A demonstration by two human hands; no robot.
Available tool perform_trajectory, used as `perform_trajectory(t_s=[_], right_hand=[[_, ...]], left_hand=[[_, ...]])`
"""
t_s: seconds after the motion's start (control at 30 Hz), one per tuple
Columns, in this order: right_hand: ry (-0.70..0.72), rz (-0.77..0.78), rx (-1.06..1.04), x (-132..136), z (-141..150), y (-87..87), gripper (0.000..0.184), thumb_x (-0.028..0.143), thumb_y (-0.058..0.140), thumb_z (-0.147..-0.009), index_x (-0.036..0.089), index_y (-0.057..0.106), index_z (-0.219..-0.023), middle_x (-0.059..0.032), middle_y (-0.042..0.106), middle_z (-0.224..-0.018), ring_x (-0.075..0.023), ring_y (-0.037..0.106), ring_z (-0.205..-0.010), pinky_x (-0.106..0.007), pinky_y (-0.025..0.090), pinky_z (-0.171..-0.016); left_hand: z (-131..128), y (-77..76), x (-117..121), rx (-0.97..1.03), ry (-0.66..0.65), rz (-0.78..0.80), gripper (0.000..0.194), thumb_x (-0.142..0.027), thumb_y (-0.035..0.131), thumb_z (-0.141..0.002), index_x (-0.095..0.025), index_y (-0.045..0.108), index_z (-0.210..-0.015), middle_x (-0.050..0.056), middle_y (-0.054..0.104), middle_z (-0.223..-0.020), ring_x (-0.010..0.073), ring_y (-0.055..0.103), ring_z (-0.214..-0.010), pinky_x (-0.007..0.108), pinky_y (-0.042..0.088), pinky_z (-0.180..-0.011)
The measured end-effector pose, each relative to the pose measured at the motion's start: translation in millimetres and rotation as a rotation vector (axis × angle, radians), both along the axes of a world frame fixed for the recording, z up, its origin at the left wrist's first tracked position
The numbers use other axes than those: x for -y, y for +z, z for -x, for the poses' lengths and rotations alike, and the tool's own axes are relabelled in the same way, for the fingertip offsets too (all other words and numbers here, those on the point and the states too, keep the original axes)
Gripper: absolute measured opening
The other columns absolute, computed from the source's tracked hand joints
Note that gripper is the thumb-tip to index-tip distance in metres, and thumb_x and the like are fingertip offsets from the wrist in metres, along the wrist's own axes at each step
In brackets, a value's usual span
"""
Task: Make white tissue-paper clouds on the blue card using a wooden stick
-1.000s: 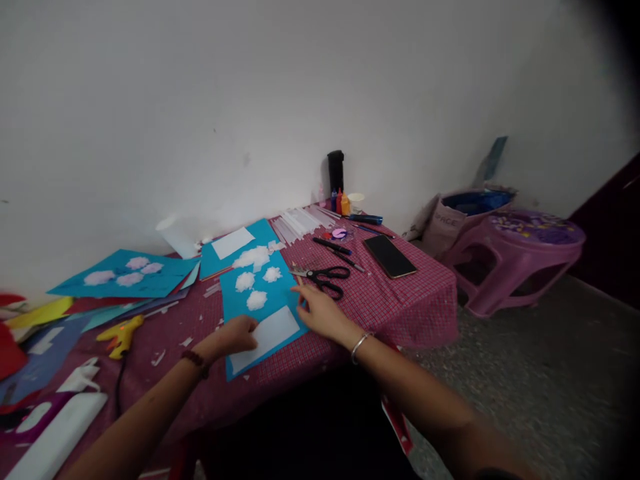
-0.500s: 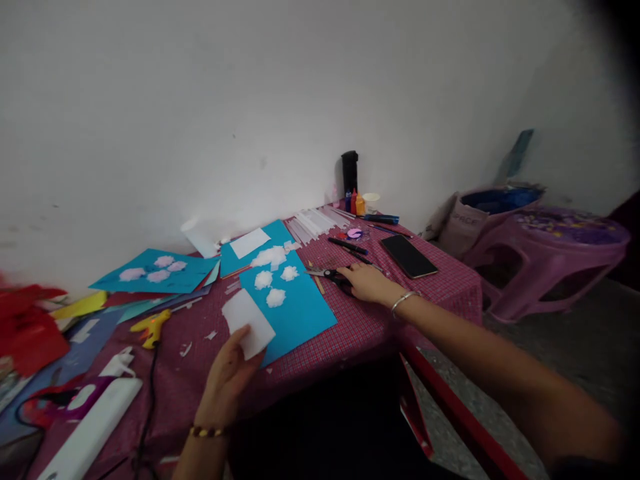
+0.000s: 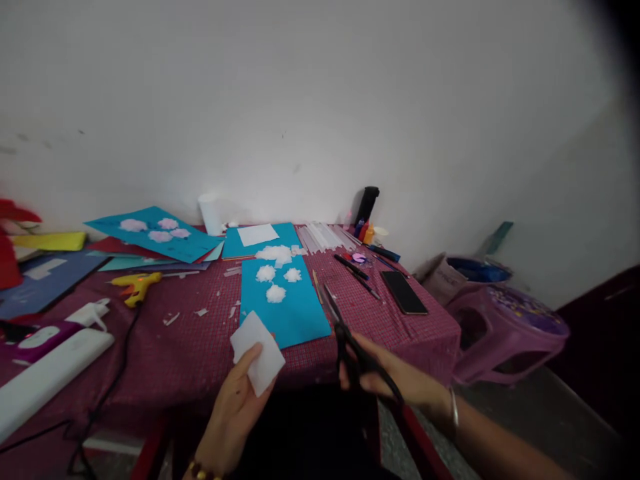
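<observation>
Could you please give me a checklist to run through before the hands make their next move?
1. Small white paper piece gripped: ok, held between the left hand's thumb and fingers.
2. Black-handled metal scissors in hand: ok, held in the right hand.
3. Scissor blades clear of the left hand: ok, they point forward, apart from it.
4. Right-hand fingers seated in the handle loops: cannot tell, too dark and blurred.
5. Yellow glue gun clear of both hands: ok, lying apart on the table.
6. Red checked tablecloth free of scraps: not ok, loose white paper scraps lie on it.
</observation>
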State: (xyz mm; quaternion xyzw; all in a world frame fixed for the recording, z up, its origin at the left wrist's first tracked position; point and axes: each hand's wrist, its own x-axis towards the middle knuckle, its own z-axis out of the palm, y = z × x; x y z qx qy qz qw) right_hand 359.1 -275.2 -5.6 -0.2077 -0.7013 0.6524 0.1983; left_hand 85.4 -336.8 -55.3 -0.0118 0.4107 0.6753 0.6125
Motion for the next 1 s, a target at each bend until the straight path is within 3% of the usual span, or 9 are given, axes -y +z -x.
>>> perform_trajectory(t_s=[0.07, 0.13, 0.23, 0.3, 0.5, 0.7, 0.83, 1.0], right_hand=[[0.077, 0.238, -0.056, 26.1, -0.2, -6.3, 0.071, 0.048, 0.067, -0.077, 0.017, 0.042, -0.136, -0.0089, 0.063, -0.1, -0.0189, 0.06, -0.092, -0.028, 0.041, -0.077], [0.123, 0.381, -0.046, 40.8, 2.2, -13.1, 0.068, 0.05, 0.067, -0.076, 0.016, 0.048, -0.132, -0.008, 0.063, -0.093, -0.0166, 0.06, -0.084, -0.022, 0.039, -0.064], [0.12, 0.484, -0.048, 47.7, 6.7, -22.0, 0.067, 0.055, 0.067, -0.075, 0.014, 0.054, -0.127, -0.0068, 0.059, -0.086, -0.0118, 0.057, -0.07, -0.017, 0.031, -0.048], [0.103, 0.505, -0.058, 48.0, 8.0, -26.1, 0.068, 0.057, 0.066, -0.075, 0.014, 0.054, -0.126, -0.0067, 0.058, -0.084, -0.0112, 0.056, -0.067, -0.016, 0.029, -0.045], [0.094, 0.517, -0.103, 48.1, 6.3, -30.8, 0.071, 0.061, 0.065, -0.075, 0.012, 0.052, -0.126, -0.0071, 0.061, -0.084, -0.0129, 0.06, -0.07, -0.016, 0.034, -0.049], [0.075, 0.618, -0.09, 45.4, 6.7, -38.3, 0.069, 0.054, 0.066, -0.077, 0.011, 0.05, -0.129, -0.0088, 0.063, -0.086, -0.0144, 0.063, -0.073, -0.017, 0.036, -0.052], [0.097, 0.779, -0.128, 42.1, 7.9, -48.1, 0.072, 0.056, 0.069, -0.073, 0.014, 0.049, -0.129, -0.0075, 0.064, -0.084, -0.0159, 0.065, -0.071, -0.022, 0.043, -0.059], [0.173, 0.988, -0.11, 36.1, 5.9, -60.3, 0.074, 0.06, 0.069, -0.069, 0.017, 0.05, -0.125, -0.0058, 0.064, -0.086, -0.0168, 0.066, -0.074, -0.025, 0.045, -0.064]], left_hand=[[-2.7, 3.8, 1.0, -0.003, 0.033, 0.009, 0.049, -0.009, 0.067, -0.075, -0.025, 0.057, -0.121, 0.004, 0.072, -0.104, 0.0218, 0.069, -0.096, 0.03, 0.059, -0.08], [-6.7, 8.6, -1.0, 0.012, 0.057, 0.019, 0.043, -0.008, 0.064, -0.077, -0.024, 0.059, -0.117, 0.005, 0.073, -0.102, 0.0206, 0.07, -0.092, 0.027, 0.059, -0.077], [-14.0, 13.8, -5.9, 0.065, 0.056, 0.007, 0.033, -0.005, 0.059, -0.081, -0.018, 0.061, -0.112, 0.006, 0.074, -0.093, 0.0174, 0.071, -0.079, 0.024, 0.06, -0.07], [-17.7, 14.9, -8.3, 0.088, 0.057, 0.001, 0.028, -0.004, 0.055, -0.083, -0.015, 0.061, -0.108, 0.006, 0.074, -0.087, 0.0153, 0.071, -0.071, 0.023, 0.06, -0.067], [-20.3, 14.0, -8.0, 0.091, 0.059, 0.005, 0.024, -0.002, 0.051, -0.086, -0.016, 0.06, -0.104, 0.005, 0.074, -0.083, 0.0134, 0.07, -0.066, 0.021, 0.06, -0.062], [-22.5, 16.2, -4.1, 0.066, 0.038, 0.008, 0.026, 0.0, 0.051, -0.085, -0.014, 0.061, -0.105, 0.005, 0.074, -0.081, 0.0145, 0.071, -0.067, 0.024, 0.06, -0.065], [-24.6, 12.1, 5.4, -0.041, -0.033, -0.01, 0.035, 0.002, 0.055, -0.079, -0.015, 0.06, -0.108, 0.005, 0.075, -0.087, 0.0177, 0.072, -0.079, 0.029, 0.06, -0.076], [-28.1, -1.5, 17.6, -0.143, -0.201, 0.077, 0.028, 0.001, 0.067, -0.068, -0.013, 0.064, -0.092, 0.009, 0.075, -0.081, 0.0204, 0.072, -0.071, 0.026, 0.059, -0.067]])
